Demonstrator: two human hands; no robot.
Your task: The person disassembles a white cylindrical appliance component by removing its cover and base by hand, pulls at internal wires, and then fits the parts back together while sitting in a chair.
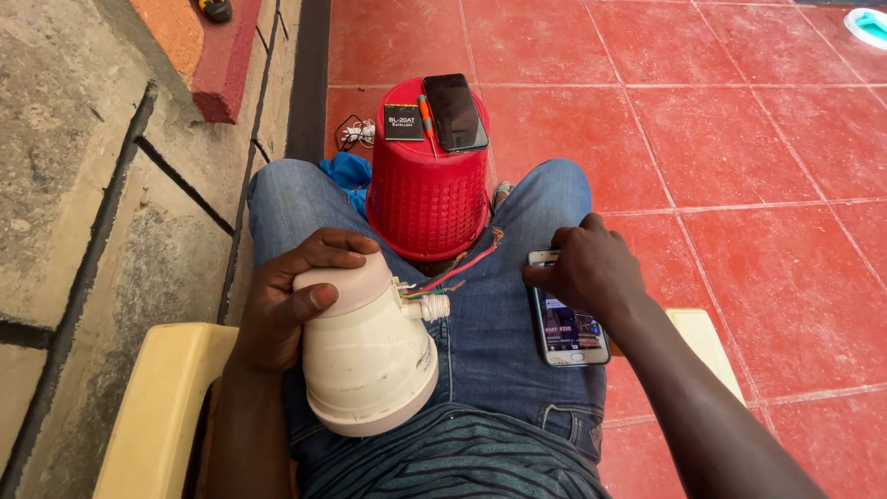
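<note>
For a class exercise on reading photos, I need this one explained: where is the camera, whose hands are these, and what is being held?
The camera sits on a seated person's head and looks down at their lap. Both bare hands are their own. The left hand holds a white shower head with loose wires against the thigh. The right hand rests on a phone lying on the other thigh. Between the knees stands an upturned red basket, with a second phone, a small battery and a screwdriver on top.
</note>
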